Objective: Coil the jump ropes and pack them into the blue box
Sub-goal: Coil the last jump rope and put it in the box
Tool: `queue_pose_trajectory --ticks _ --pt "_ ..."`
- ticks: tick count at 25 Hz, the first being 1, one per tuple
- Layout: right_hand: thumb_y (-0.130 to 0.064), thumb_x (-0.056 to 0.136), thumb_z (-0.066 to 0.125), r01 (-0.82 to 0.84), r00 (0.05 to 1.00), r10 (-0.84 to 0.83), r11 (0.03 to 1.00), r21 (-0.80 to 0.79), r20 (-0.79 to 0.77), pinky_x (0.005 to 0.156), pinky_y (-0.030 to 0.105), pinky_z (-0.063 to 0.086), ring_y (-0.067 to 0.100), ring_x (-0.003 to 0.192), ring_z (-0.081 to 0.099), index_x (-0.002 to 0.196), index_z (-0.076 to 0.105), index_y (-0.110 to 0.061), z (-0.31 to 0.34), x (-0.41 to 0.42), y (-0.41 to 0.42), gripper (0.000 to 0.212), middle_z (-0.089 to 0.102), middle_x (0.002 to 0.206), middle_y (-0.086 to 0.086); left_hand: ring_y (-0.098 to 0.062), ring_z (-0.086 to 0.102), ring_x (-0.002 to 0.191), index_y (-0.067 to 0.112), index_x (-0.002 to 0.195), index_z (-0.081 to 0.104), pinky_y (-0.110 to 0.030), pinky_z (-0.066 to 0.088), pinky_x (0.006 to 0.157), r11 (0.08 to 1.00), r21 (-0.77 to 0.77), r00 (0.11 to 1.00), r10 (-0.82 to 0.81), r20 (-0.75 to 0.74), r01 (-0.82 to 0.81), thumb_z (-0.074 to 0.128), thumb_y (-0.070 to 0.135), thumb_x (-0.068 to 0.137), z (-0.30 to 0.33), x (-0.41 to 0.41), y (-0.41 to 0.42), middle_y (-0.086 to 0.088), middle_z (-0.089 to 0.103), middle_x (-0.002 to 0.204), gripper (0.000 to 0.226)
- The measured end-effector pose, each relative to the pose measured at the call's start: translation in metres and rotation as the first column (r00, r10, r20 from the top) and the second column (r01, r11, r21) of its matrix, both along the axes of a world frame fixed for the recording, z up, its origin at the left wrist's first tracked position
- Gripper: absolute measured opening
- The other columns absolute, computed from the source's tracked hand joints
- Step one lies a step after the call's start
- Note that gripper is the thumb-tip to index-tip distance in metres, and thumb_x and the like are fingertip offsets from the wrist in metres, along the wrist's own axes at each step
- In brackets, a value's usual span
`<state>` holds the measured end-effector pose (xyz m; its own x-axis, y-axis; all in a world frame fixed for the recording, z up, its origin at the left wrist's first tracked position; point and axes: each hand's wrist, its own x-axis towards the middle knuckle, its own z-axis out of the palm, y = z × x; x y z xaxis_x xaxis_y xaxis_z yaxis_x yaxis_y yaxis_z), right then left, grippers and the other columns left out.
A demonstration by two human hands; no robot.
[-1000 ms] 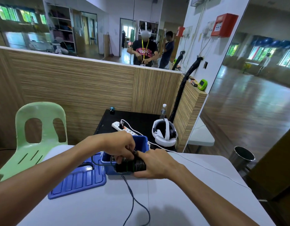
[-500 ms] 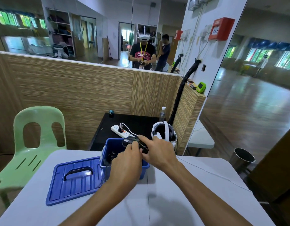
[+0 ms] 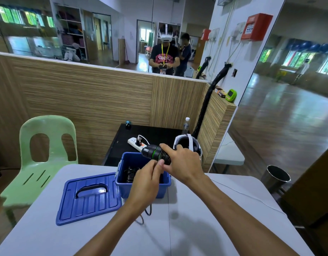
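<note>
My right hand [image 3: 181, 163] grips the black jump rope handles [image 3: 154, 153], wound with black cord and ringed in green, above the open blue box [image 3: 122, 183]. My left hand [image 3: 146, 180] is just below, its fingertips pinching the cord by the handles. A loose length of black cord [image 3: 148, 212] hangs under my left wrist down to the white table [image 3: 205, 218]. Inside the box lies a coiled black rope [image 3: 130, 175].
The blue lid [image 3: 87, 197] with a black handle lies left of the box. A green plastic chair [image 3: 43, 156] stands at the table's left. Behind the box a black side table [image 3: 120, 143] holds a power strip [image 3: 136, 142], a white headset [image 3: 188, 145] and a bottle [image 3: 185, 124]. A metal bin [image 3: 275, 177] stands right.
Both hands lifted the wound handles from the table in front of the box to above the box. The loose cord on the table grew shorter.
</note>
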<state>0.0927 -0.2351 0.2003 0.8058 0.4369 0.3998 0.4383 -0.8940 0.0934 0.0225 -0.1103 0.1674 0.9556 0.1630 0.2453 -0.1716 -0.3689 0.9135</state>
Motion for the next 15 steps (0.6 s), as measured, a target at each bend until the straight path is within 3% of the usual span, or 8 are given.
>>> queue_pose_trajectory --ticks 4,7,11,14,15 --pt "-0.066 0.086 0.053 0.068 0.992 -0.059 0.994 0.082 -0.108 0.062 0.029 0.036 0.027 0.089 0.064 0.136 0.041 -0.042 0.002 0.005 -0.011 0.057 0.064 0.101 0.003 -0.012 0.057 0.064 0.023 0.076 0.056 -0.039 0.046 0.058 0.995 0.086 0.999 0.05 -0.007 -0.049 0.04 0.037 0.101 -0.019 -0.003 0.0 0.003 0.062 0.067 0.034" --pt "-0.061 0.084 0.057 0.015 0.988 0.007 0.989 0.146 -0.152 0.063 0.028 0.037 0.022 0.087 0.063 0.134 0.044 -0.043 0.0 0.004 -0.013 0.055 0.065 0.095 -0.002 -0.018 0.055 0.063 0.025 0.076 0.051 -0.047 0.046 0.059 0.995 0.094 0.998 0.02 -0.061 -0.014 0.036 0.045 0.1 -0.032 0.0 0.008 0.0 0.06 0.066 0.034" --pt "-0.057 0.079 0.062 -0.086 0.977 0.116 0.982 0.167 -0.177 0.063 0.027 0.039 0.016 0.084 0.061 0.133 0.046 -0.045 -0.003 0.0 -0.013 0.058 0.066 0.094 -0.005 -0.011 0.046 0.053 0.026 0.084 0.041 -0.031 0.036 0.052 0.901 0.432 0.997 -0.013 -0.081 0.046 0.025 0.046 0.099 -0.041 0.006 0.019 0.006 0.051 0.059 0.03" --pt "-0.055 0.079 0.064 -0.127 0.97 0.156 0.979 0.161 -0.186 0.064 0.027 0.038 0.016 0.089 0.061 0.136 0.045 -0.045 -0.005 0.0 -0.017 0.061 0.067 0.099 -0.006 -0.014 0.047 0.065 0.015 0.092 0.053 -0.028 0.037 0.062 0.837 0.533 0.99 -0.066 -0.125 0.123 0.034 0.032 0.102 -0.041 0.012 0.024 0.005 0.053 0.071 0.027" --pt "-0.056 0.079 0.065 -0.144 0.965 0.174 0.976 0.161 -0.195 0.065 0.028 0.039 0.016 0.09 0.062 0.136 0.044 -0.045 -0.007 0.0 -0.018 0.062 0.068 0.1 -0.007 -0.018 0.051 0.071 0.013 0.094 0.057 -0.03 0.041 0.067 0.862 0.483 0.983 -0.077 -0.167 0.15 0.035 0.031 0.102 -0.04 0.014 0.026 0.003 0.057 0.076 0.03"
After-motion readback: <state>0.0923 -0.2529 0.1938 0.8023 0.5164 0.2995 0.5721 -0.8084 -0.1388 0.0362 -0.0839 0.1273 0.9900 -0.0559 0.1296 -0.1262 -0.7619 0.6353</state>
